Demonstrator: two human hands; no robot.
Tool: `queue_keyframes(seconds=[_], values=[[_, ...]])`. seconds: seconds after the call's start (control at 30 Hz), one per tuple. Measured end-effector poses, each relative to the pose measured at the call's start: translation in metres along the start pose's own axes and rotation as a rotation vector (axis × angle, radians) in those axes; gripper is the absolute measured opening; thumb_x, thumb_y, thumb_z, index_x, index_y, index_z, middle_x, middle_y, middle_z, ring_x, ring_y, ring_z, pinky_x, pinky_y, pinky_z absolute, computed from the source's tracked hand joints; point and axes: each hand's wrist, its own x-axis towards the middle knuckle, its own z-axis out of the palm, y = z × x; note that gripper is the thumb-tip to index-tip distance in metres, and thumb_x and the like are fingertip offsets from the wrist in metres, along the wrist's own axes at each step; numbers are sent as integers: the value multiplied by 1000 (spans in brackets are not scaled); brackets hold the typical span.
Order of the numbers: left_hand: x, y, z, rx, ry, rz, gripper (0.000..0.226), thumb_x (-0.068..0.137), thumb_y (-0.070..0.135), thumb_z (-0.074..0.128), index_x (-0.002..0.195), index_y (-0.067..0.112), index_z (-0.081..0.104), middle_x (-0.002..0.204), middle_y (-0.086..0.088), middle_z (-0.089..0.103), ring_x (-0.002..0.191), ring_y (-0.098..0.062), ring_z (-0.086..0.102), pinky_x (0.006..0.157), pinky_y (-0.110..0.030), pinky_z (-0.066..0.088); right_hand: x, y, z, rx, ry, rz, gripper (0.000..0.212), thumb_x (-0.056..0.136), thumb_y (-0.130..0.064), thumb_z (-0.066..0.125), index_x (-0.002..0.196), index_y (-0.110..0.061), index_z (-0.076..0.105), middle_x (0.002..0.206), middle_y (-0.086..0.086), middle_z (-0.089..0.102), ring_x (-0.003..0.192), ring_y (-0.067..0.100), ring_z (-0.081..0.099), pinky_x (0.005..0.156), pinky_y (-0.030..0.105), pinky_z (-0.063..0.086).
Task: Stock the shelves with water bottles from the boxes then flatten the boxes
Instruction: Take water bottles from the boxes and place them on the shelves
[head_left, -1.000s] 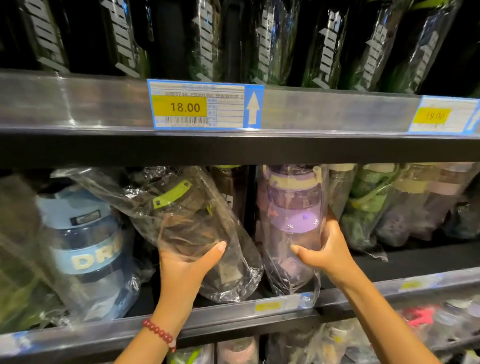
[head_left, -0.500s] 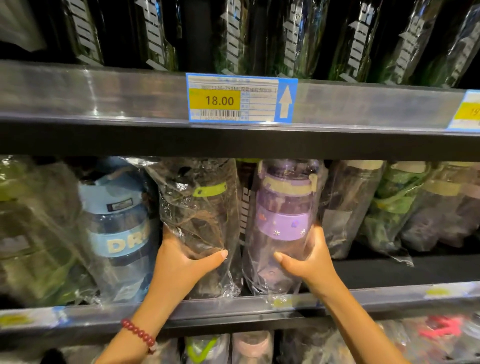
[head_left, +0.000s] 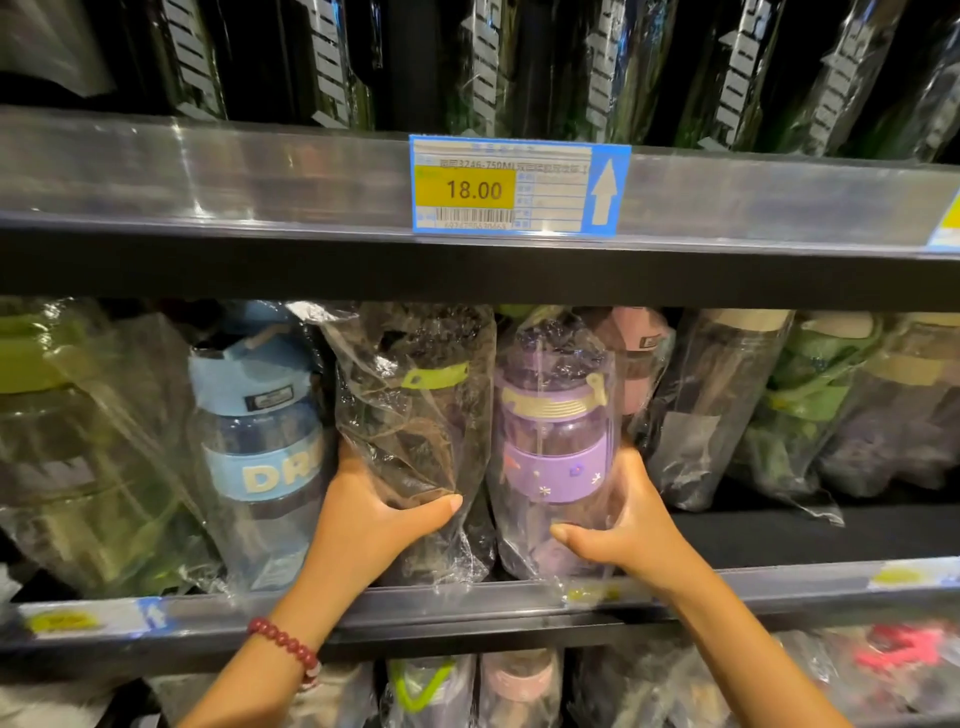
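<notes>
Nearest the camera, two bare forearms reach up to the middle shelf (head_left: 467, 597). The left wrist wears a red bead bracelet (head_left: 284, 646). The left hand (head_left: 374, 514) wraps the lower part of a dark bottle (head_left: 415, 431) in a clear plastic bag, thumb laid across its front and fingers behind it. The right hand (head_left: 628, 525) clasps the purple bottle (head_left: 553, 441), also bagged, thumb pointing left across the base and fingers around the right side. Both bottles stand upright on the shelf just behind its front rail, side by side with their bags touching.

Left of the dark bottle stands a blue bottle (head_left: 254, 441) with a band lettered "DR", and beyond that a green-lidded bottle (head_left: 78, 441), blurred. Right of the purple one, a pink-capped bottle (head_left: 636, 358) sits partly behind it, then a clear bottle with a beige lid (head_left: 727, 395) leaning, then greenish bagged bottles (head_left: 831, 395).

On the rail of the shelf above sits a blue price label (head_left: 519, 189) showing 18.00 on yellow and a white arrow pointing up. Farther up, black bottles (head_left: 467, 57) in plastic sleeves with white lettering line the top shelf. Below the middle shelf, more bagged bottles (head_left: 519, 686) show, blurred.
</notes>
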Motion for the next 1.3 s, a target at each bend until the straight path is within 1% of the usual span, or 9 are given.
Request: queue_keyframes(seconds=[0.13,0.23,0.37,0.5,0.77,0.87,0.97,1.1,1.3], values=[[0,-2,1,-42,-1,-8,58,54,14,92,96,23,54,88,8,69,80,5,65,70,-11,49,4,-4,2,35,12,26,70,46,-30,81,104,-26,41,111,-10,53,94,-17,54,84,14,48],[2,-5,1,-40,-10,-10,63,55,15,90,106,16,53,95,2,70,88,-6,66,75,-15,49,13,-1,5,166,45,12,87,43,-27,83,120,-25,42,118,-8,59,109,0,59,90,23,51],[2,-6,1,-51,-22,-5,59,56,12,90,103,19,55,95,7,68,87,0,64,68,-6,46,20,7,2,183,-95,133,112,32,-45,94,126,-7,45,122,10,62,113,18,61,94,36,50],[2,-8,2,-55,-20,0,60,55,13,91,104,20,56,96,9,67,84,8,63,70,-3,45,21,12,-5,187,-185,197,112,36,-41,95,131,-10,44,124,7,63,115,21,60,98,44,48],[1,-9,5,-82,21,5,60,55,2,89,90,29,49,92,12,63,78,8,59,64,1,43,15,-10,-10,113,-232,139,63,62,-2,76,120,-13,53,112,-9,69,104,9,64,80,22,51],[0,-10,5,-117,10,4,59,45,15,90,92,26,56,83,16,68,78,12,62,66,-1,45,4,-17,-8,93,-147,133,72,56,-22,83,121,-23,51,118,-12,65,111,3,59,84,18,48],[3,-11,3,-143,-16,-24,71,34,36,85,99,19,63,87,13,72,83,3,66,73,-12,50,-6,-28,11,1,-55,123,83,47,-40,84,115,-40,36,114,-34,51,105,-21,48,79,3,42],[7,-13,2,-153,-35,-43,85,30,42,82,106,10,65,97,1,72,91,-13,68,81,-31,55,-4,-23,36,-157,142,15,90,51,-31,92,116,-22,29,116,-25,44,102,-26,42,78,-1,37],[5,-12,3,-268,-57,-77,82,29,34,82,106,12,63,98,1,72,91,-12,69,79,-25,55,1,-12,29,-250,142,-3,71,61,-21,88,109,-4,38,103,-14,53,94,-8,54,77,9,45]])
